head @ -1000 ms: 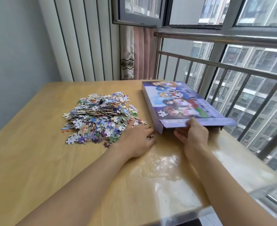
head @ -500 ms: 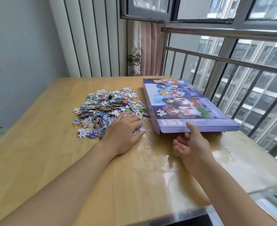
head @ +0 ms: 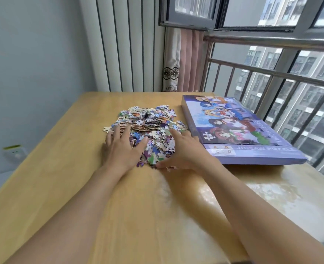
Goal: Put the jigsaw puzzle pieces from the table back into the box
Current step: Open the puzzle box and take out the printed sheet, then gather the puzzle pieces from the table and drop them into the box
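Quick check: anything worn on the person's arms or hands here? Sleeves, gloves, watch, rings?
Nothing visible. Both forearms are bare as far as the frame shows: no sleeves, gloves, watch or bracelet. The left hand and right hand show no rings on the fingers in view.

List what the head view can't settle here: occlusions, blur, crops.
- Pieces under both hands: left hand and right hand cover the near part of the puzzle pile.
- Box contents: closed lid hides the inside.
- Print on the box's front edge: blurred, partly unreadable.
- Table near edge: cropped by the frame.
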